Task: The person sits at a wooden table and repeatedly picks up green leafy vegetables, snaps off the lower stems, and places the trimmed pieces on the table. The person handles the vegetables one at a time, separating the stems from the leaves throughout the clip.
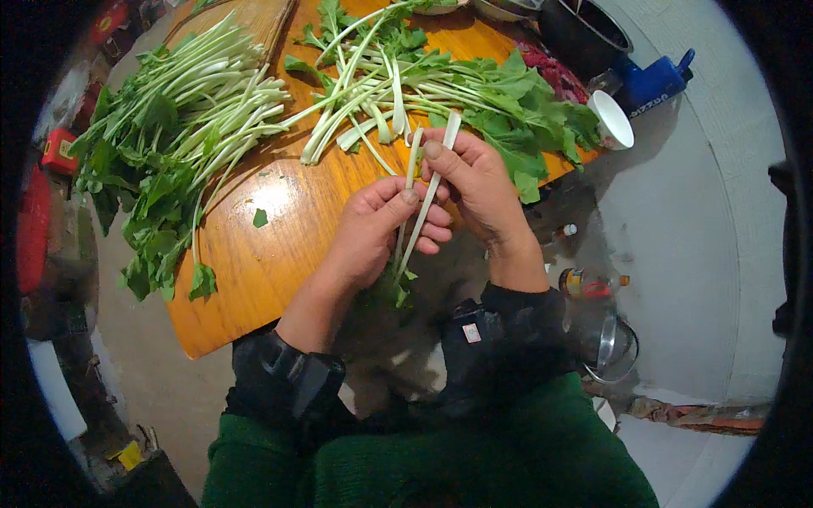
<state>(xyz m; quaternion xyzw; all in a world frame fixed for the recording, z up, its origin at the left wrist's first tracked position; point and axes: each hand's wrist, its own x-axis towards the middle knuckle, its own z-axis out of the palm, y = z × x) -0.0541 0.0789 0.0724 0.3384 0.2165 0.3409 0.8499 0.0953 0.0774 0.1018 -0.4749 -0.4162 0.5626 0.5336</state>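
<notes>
Both my hands are together just off the table's front edge, each pinching a pale green leafy-vegetable stalk. My left hand [366,230] is closed on the thinner stalk [414,154], thumb on top. My right hand [481,188] grips a broader, flatter whitish stalk [452,127] that slants down across the left fingers. Small green leaves [401,292] hang at the lower ends of the stalks. Beyond my hands, a loose pile of leafy stalks [373,93] lies on the wooden table [254,292]. A thick heap of the same greens [161,144] rests at the left.
A torn leaf bit [260,218] lies on the table. At the far right are a dark pot [584,38], a white bowl [611,120] and a blue container [656,85]. On the floor right of me stand a bottle [590,284] and a round metal-rimmed object [622,347].
</notes>
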